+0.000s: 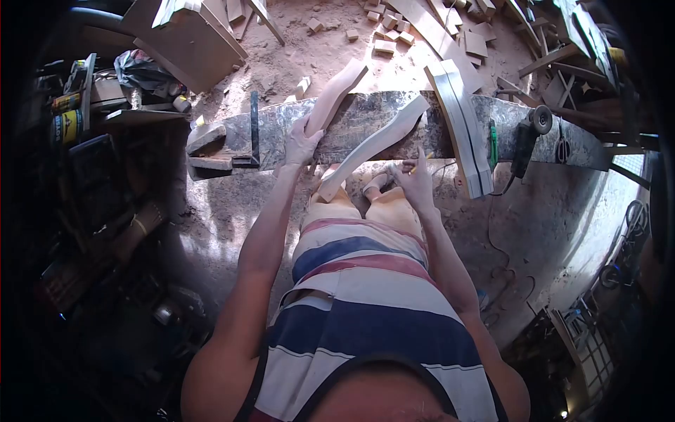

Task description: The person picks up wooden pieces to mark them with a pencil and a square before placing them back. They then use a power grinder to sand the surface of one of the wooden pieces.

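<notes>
My left hand (302, 145) is wrapped around the near end of a curved wooden piece (339, 95), which slants up and away over the far edge of the workbench (281, 123). A second, S-shaped curved wooden piece (383, 141) lies across the bench, its lower end sticking out over my thighs. Close to the bench's near edge, right of that piece, my right hand (416, 184) is closed around a thin yellow pencil (413, 170). One finger of that hand points up toward the bench.
Striped wooden boards (460, 130) lie across the bench on the right. Beyond them are a green tool (493, 144), an angle grinder (529, 141) with a trailing cord, and scissors (562, 150). A metal square (254, 130) sits left. Wood blocks (385, 46) litter the floor.
</notes>
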